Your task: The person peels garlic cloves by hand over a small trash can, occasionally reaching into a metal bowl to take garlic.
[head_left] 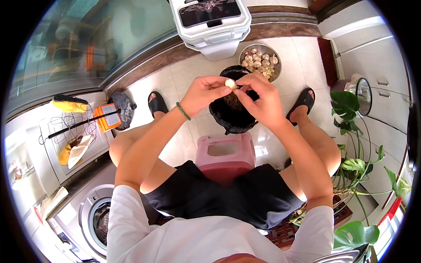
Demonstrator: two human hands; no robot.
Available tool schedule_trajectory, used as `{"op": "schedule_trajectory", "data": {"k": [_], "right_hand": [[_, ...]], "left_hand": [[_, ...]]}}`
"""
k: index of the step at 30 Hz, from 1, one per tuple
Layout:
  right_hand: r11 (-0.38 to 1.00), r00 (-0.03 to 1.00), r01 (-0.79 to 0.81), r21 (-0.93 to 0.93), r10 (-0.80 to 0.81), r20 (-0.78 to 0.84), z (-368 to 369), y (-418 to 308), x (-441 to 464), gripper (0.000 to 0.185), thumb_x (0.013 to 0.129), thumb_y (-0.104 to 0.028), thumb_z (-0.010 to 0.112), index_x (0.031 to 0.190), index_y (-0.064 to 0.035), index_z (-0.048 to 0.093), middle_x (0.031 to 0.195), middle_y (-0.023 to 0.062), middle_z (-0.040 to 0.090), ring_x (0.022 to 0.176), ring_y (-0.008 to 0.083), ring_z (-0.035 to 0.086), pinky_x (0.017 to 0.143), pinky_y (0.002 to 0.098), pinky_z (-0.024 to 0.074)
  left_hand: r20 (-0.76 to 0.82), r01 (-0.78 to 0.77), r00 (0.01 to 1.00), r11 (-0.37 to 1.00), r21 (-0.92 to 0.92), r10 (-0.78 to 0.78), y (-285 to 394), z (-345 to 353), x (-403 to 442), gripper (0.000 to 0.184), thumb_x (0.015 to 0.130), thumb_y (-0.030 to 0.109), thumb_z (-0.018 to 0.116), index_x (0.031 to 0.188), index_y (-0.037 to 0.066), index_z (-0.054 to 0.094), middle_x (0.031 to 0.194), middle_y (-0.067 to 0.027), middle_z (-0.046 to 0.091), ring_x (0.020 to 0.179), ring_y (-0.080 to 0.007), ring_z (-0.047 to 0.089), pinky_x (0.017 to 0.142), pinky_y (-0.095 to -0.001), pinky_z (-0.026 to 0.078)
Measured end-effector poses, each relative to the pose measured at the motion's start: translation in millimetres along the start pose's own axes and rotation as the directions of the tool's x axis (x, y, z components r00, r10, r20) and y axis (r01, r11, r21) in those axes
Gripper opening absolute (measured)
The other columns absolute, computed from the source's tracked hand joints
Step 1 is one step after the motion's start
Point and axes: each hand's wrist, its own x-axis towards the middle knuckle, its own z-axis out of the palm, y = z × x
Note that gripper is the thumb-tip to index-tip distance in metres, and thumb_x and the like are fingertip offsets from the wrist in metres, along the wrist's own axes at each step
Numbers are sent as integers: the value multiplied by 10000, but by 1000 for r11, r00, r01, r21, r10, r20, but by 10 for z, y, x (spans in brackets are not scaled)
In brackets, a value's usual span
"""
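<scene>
Pinched the clove (230,83) in the left grip (204,93), nipped its three-o'clock edge with the right grip (262,97), above the bin (222,117); had garlic (265,63) at one o'clock!

the garlic clove (230,83) is cream-white, the bin (239,129) black, the stool (225,163) pink and the bracelet (183,111) green.

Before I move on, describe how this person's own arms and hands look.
Both arms come out of short white sleeves and are bare below them. The left hand and right hand wear no gloves. A thin green bracelet circles the left wrist; no band shows on the right one.
</scene>
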Motion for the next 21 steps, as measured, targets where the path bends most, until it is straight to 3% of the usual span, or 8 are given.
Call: {"op": "schedule_trajectory", "data": {"k": [3,5,8,10,15,17,21], "right_hand": [[999,1000,24,-33,-24,-5,5,29,-5,120,800,33,676,910,4,637,875,96,629,693,204,627,611,310,506],[996,998,53,-78,-55,-16,-1,50,-11,92,810,36,663,894,8,638,861,96,630,678,206,622,600,310,501],[995,998,54,-82,-56,-17,2,59,-22,65,823,37,653,879,12,632,841,93,619,671,194,617,594,298,494],[992,993,-114,54,115,-13,20,55,-30,39,840,42,632,864,18,613,805,89,601,669,173,612,601,281,494],[962,981,-180,207,191,-32,99,180,-72,27,877,30,603,867,28,578,778,63,579,667,114,595,600,251,490],[936,969,-232,264,245,-17,128,214,-94,31,887,26,595,874,30,567,779,55,577,663,96,588,597,243,490],[918,963,-259,301,268,10,145,226,-107,29,898,23,583,889,31,557,782,48,576,651,75,575,588,236,483]], "left_hand": [[-3,-21,1000,1000,15,21,-10,-3,-7,253,882,173,708,1102,50,685,953,18,684,686,-9,455,561,-188,316],[7,49,999,999,21,-49,-2,-24,-9,283,888,117,700,1142,-2,661,1040,-37,686,942,-75,613,833,-226,493],[26,-17,1000,1000,4,17,-85,-34,12,295,892,114,695,1160,0,656,1043,-32,686,945,-68,607,830,-222,490],[15,-26,1000,1000,1,25,-87,-6,21,309,898,109,686,1184,0,644,1046,-26,684,942,-64,604,829,-221,490],[-4,-35,999,999,19,35,-62,32,14,357,920,89,649,1263,5,595,1063,-15,674,945,-61,595,840,-222,485],[14,-74,997,997,23,73,-78,34,21,386,932,113,633,1313,76,577,1065,20,672,867,-14,551,664,-176,421],[-16,-112,994,993,41,112,-108,36,22,391,937,125,629,1322,90,570,1069,25,666,817,-1,524,604,-172,383]]}}
